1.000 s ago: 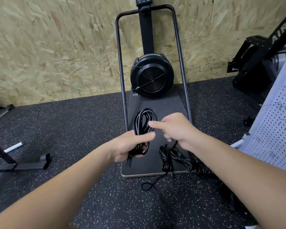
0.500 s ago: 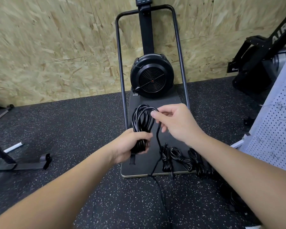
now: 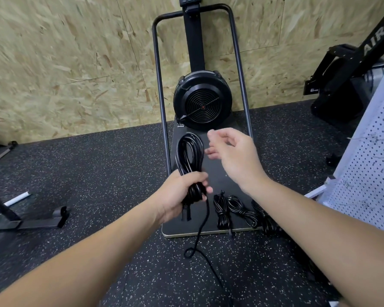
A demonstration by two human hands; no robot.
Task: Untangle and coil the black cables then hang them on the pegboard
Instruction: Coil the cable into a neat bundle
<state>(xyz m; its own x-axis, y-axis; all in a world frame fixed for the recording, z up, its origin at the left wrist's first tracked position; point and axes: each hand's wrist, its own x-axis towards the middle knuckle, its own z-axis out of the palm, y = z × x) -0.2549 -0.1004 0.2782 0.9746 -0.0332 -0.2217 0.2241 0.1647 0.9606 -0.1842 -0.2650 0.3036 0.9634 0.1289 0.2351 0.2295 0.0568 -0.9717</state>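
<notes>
My left hand [image 3: 182, 193] grips the lower part of a black cable coil [image 3: 190, 155], whose loops stand up above my fist. The coil's loose tail [image 3: 200, 235] hangs from my fist down to the floor and runs toward me. My right hand [image 3: 233, 154] hovers just right of the coil with relaxed, slightly curled fingers and holds nothing. Three coiled black cables [image 3: 237, 210] lie side by side at the front of the machine's base board [image 3: 220, 171]. The white pegboard [image 3: 368, 173] stands at the right edge.
A black fan machine [image 3: 203, 100] with a tubular frame [image 3: 159, 85] stands against the chipboard wall. More dark gym equipment [image 3: 346, 83] is at the back right, and a metal stand foot [image 3: 31, 220] lies at the left on the speckled rubber floor.
My right hand laid a loop of cable onto the coil's top, then let go and drew back to the right. The tail on the floor got shorter. My left hand kept its grip.
</notes>
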